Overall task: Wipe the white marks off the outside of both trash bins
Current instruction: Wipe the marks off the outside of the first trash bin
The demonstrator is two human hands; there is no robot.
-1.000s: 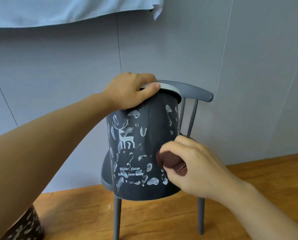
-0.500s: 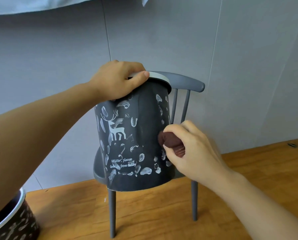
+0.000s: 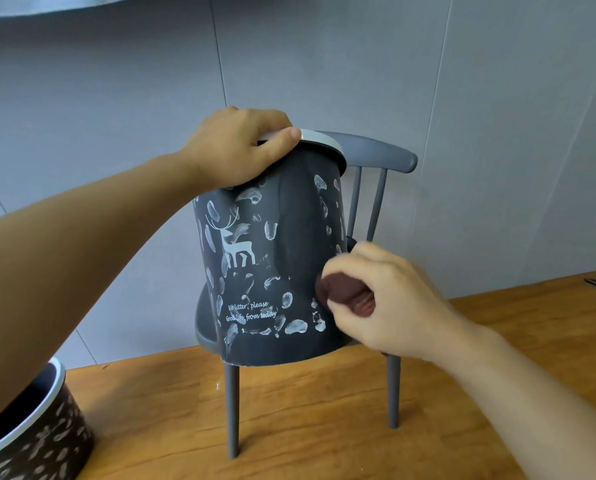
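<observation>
A dark grey trash bin [image 3: 296, 237] with a white rim, a printed deer and many white smears stands tilted on a small grey chair [image 3: 376, 157]. My left hand [image 3: 241, 150] grips its rim at the top left. My right hand [image 3: 390, 299] pinches a dark brown cloth [image 3: 345, 292] and presses it against the bin's lower right side. A smear-free dark strip runs down the bin's middle. A second dark bin [image 3: 37, 434] with white marks sits at the bottom left, partly cut off by the frame.
The chair stands on a wooden floor [image 3: 324, 427] against a grey panelled wall [image 3: 324, 64]. A pale cloth [image 3: 47, 3] hangs at the top left. A small dark object [image 3: 592, 281] lies on the floor at the far right.
The view shifted, so the second bin came into sight at the bottom left. My right hand with the cloth rubbed up the bin's right side, then back down. My left hand kept its grip.
</observation>
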